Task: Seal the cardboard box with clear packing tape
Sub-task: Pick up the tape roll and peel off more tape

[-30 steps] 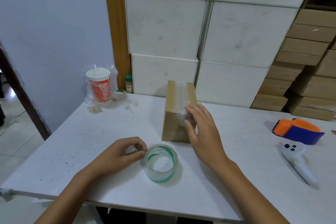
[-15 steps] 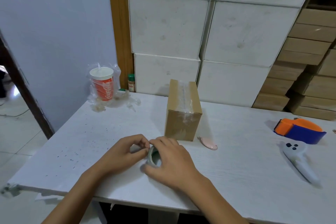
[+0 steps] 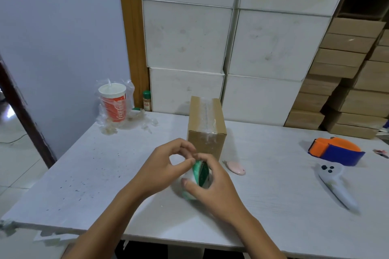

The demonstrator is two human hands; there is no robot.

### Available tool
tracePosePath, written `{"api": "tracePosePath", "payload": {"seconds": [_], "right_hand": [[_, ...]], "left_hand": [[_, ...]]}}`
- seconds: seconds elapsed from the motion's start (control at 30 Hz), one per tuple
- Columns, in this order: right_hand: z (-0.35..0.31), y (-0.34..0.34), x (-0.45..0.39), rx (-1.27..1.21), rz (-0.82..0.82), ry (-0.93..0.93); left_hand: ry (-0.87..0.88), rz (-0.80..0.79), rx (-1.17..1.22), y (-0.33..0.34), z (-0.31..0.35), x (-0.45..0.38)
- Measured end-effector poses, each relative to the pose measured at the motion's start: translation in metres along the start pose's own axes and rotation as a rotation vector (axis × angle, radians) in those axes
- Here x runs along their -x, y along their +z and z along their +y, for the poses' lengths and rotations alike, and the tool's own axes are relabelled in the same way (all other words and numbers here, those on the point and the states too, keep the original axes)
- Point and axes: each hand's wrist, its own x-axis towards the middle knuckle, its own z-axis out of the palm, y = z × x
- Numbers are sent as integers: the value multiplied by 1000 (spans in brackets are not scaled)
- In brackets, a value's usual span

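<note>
Closest in, both hands meet over the front half of the desk. The right hand wraps the tape roll, thumb on the near side and the other fingers curled over the far side, so the roll stands tilted up on its edge, lifted off or barely touching the surface, I can't tell which. Its green inner ring faces up and to the right. The left hand comes in from the left, thumb and forefinger pinched narrow right at the top of the roll's rim, where a loose tape end would sit. Whether they actually have the end, I can't make out.

Now the relation that matters: the cardboard box stands just beyond the hands, directly ahead, its long axis running away from the person. A strip of clear tape already runs along the top seam and folds down the near face. So any new strip peeled off has to travel forward from the roll, and the right hand carrying it is marginally the nearer one to that near face.

Just right of the box lies a small pink object. Farther right rest a white controller and an orange-and-blue tape dispenser, untouched.
</note>
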Motion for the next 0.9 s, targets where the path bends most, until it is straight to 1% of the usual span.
{"api": "tracePosePath", "payload": {"seconds": [0.17, 0.23, 0.33, 0.4, 0.67, 0.9], "right_hand": [[12, -22, 4, -188, -8, 65], [15, -28, 0, -262, 59, 58], [20, -32, -6, -266, 188, 50], [21, -34, -9, -273, 217, 56], [20, -39, -16, -250, 239, 82], [15, -41, -11, -213, 248, 23]], "left_hand": [[6, 19, 32, 21, 17, -6], [18, 27, 41, 28, 21, -6], [21, 63, 35, 35, 22, -6], [14, 71, 26, 37, 20, -7], [-49, 35, 40, 43, 14, -5], [-58, 32, 10, 45, 14, -10]]}}
